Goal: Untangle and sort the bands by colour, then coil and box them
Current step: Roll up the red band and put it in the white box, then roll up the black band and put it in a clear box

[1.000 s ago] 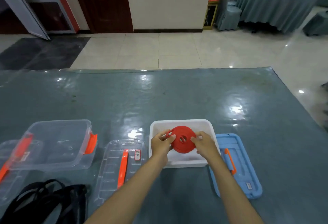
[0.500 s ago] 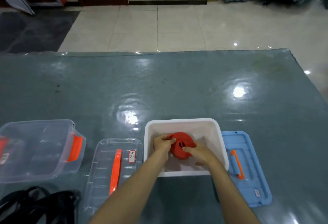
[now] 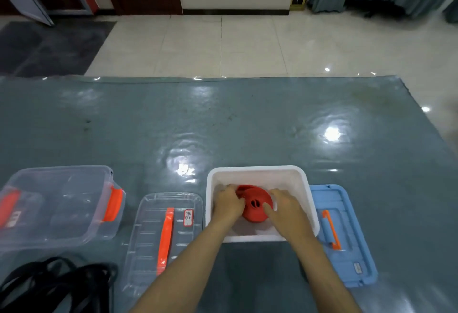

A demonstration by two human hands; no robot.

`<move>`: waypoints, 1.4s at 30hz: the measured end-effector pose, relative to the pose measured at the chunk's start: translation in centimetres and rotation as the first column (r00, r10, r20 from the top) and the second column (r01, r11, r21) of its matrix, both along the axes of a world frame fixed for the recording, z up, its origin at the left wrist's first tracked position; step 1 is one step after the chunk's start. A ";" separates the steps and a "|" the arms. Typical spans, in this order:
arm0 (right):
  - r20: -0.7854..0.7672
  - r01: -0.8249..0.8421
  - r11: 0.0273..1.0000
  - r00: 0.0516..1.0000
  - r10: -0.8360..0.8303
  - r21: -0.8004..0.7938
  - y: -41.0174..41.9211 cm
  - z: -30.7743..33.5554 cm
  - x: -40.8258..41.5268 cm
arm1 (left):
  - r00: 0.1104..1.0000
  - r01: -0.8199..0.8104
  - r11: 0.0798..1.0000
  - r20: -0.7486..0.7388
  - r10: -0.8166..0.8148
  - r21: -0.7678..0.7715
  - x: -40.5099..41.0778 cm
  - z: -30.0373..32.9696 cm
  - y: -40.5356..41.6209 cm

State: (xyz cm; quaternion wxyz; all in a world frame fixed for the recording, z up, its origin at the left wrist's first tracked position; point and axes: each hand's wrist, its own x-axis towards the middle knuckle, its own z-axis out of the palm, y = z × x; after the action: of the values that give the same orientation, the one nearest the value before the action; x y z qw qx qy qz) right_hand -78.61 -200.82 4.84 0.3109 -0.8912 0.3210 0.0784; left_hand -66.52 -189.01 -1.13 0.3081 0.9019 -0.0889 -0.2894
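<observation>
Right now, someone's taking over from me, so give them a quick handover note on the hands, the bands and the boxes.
Left hand and right hand: both hold the coiled red band down inside the white box.
Blue lid lies just right of that box.
Clear box stands open at the left, its clear lid beside it.
Black bands lie tangled at the near left.
Done: red coiled and boxed.
Left: release, lid on, then untangle, coil and box the black.
</observation>
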 end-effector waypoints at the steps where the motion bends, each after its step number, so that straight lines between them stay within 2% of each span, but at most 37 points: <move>1: 0.035 -0.029 0.999 0.999 0.030 -0.037 0.4 0.8 -0.8 | 0.993 0.092 0.995 0.074 -0.094 0.034 -0.4 1.1 0.6; 3: 0.090 -0.075 0.993 0.992 0.083 -0.092 1.3 2.5 -2.7 | 0.944 0.239 0.967 0.213 -0.253 0.088 -1.6 3.4 1.9; 6: 0.130 -0.137 0.975 0.978 0.161 -0.175 2.9 4.7 -6.0 | 0.802 0.371 0.907 0.422 -0.422 0.202 -4.6 7.0 4.6; 9: 0.145 -0.178 0.950 0.965 0.220 -0.255 5.1 6.2 -9.4 | 0.631 0.376 0.857 0.581 -0.515 0.352 -8.3 10.3 8.7; 13: 0.147 -0.228 0.924 0.948 0.283 -0.307 8.7 6.8 -12.7 | 0.538 0.316 0.862 0.673 -0.507 0.397 -13.4 13.8 14.9; 23: 0.093 -0.439 0.879 0.883 0.460 -0.185 18.9 5.7 -16.3 | 0.719 0.140 0.865 0.552 -0.423 0.481 -22.0 13.3 28.8; 29: 0.076 -0.500 0.854 0.855 0.513 -0.140 25.1 6.0 -16.4 | 0.775 0.092 0.853 0.501 -0.385 0.514 -23.2 12.5 35.2; 33: 0.067 -0.517 0.840 0.844 0.532 -0.162 28.4 6.7 -14.6 | 0.789 0.040 0.871 0.520 -0.329 0.490 -21.4 11.4 39.3; 37: 0.044 -0.478 0.858 0.869 0.493 -0.186 31.8 6.4 -11.2 | 0.810 0.096 0.869 0.470 -0.352 0.485 -17.2 10.9 44.0; 42: 0.046 -0.378 0.911 0.920 0.390 -0.167 37.7 4.7 -5.9 | 0.765 0.174 0.854 0.479 -0.430 0.490 -10.0 9.4 51.1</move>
State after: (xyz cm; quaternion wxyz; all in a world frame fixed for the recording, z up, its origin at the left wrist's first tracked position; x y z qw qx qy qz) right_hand -84.47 -163.08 9.56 0.2315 -0.9606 0.1324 0.0779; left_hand -76.56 -137.90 8.24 0.0149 0.9631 -0.2611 -0.0635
